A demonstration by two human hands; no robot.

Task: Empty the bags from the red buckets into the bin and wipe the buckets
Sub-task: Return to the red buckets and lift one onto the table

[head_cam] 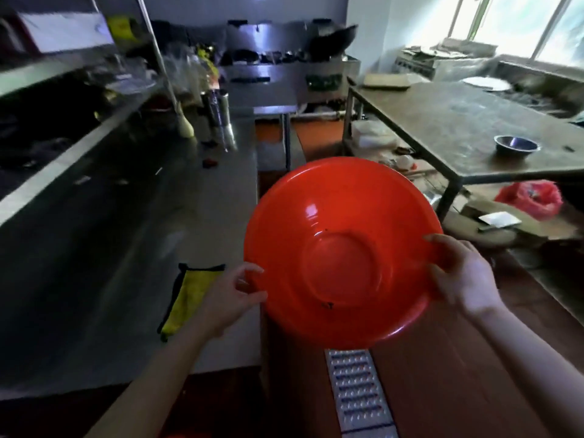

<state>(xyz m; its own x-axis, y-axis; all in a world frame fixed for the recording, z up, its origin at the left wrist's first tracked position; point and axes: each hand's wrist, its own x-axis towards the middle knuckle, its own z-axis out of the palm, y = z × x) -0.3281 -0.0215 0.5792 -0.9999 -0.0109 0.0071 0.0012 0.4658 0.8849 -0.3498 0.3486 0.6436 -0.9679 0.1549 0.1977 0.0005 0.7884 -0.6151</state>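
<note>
Red bucket [341,235], shallow & basin-shaped, is held up in the air betw. both hands, tipped so its round face w/ the flat centre circle points at the camera. Can't tell for sure if that face is the inside or the underside. A few small dark specks on it, near the centre circle & low on the face.

Left hand [229,297] is at the bucket's left rim, lower-left side: fingers curled, thumb & fingertips pinching the edge. Right hand [463,275] is on the opposite rim, right side: fingers wrapped over the edge onto the red face, gripping it. Both forearms come up from the bottom of the view, so the bucket sits out in front of the person at abt arm's reach, rim to rim betw. the two hands.

Bucket hangs over the floor, just right of the steel table [202,216] edge and above a metal floor drain grate [357,393]. Yellow cloth [189,295] w/ dark trim lies flat on that table, just left of the left hand, not touched.

On the right, a second table [458,128] carries a metal bowl [516,147]. A red plastic bag [531,197] sits low down under its near edge, well apart from the bucket. Wok [331,39] at the back on the stove. Far end of the steel table is blurred.
</note>
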